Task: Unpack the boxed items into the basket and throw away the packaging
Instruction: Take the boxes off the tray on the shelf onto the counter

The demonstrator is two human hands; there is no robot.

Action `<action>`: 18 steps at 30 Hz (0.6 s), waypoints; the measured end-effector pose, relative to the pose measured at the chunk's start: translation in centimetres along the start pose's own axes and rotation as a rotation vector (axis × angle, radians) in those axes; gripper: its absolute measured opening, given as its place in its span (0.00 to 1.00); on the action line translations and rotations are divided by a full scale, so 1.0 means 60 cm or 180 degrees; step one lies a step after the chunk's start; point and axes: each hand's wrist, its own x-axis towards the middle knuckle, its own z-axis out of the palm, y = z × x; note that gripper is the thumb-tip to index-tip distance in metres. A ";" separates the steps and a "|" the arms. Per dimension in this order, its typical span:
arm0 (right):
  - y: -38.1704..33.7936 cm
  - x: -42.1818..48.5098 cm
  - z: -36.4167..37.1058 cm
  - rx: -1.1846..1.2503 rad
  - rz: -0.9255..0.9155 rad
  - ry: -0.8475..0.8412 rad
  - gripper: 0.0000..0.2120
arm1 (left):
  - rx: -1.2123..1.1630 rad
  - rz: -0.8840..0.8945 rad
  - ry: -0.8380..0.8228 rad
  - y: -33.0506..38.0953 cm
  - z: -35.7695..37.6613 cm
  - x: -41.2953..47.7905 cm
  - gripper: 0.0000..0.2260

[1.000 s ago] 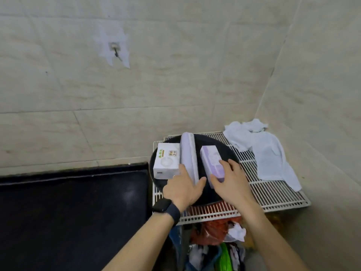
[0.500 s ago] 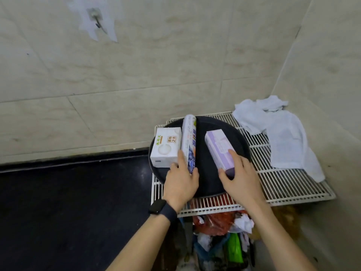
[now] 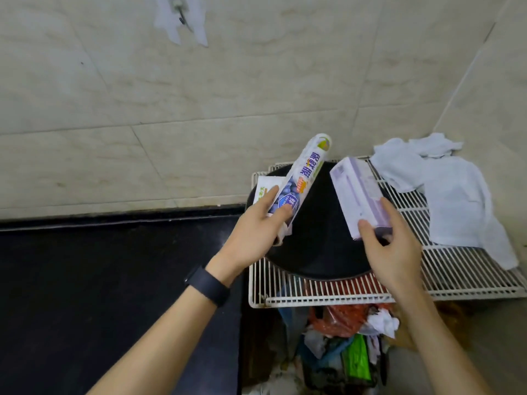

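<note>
left hand (image 3: 253,235) grips long printed pack (image 3: 305,178), now tilted up off black basket (image 3: 319,252) | right hand (image 3: 390,246) pinches purple box (image 3: 359,195), likewise lifted | white box (image 3: 263,186) unmoved in basket, mostly hidden behind left hand

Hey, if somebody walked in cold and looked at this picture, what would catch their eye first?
Two hands over the round black basket on the white wire rack: the left hand grips a long blueberry-printed box tilted up toward the wall, and the right hand holds a purple box. Next come the crumpled white cloth on the rack's right side and the heap of colourful trash below its front edge.
</note>
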 end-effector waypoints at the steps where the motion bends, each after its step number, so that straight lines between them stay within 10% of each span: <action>1: -0.022 -0.005 0.007 0.0144 -0.0066 0.0006 0.30 | -0.0042 0.0152 -0.0004 -0.002 -0.024 -0.009 0.26; 11: -0.243 -0.135 0.198 0.0818 -0.0534 -0.0647 0.34 | -0.0074 0.0130 0.1513 -0.171 -0.324 -0.092 0.22; 18: -0.239 -0.314 0.445 0.0412 0.0172 -0.1664 0.35 | -0.0210 -0.1077 0.1820 -0.448 -0.482 -0.165 0.21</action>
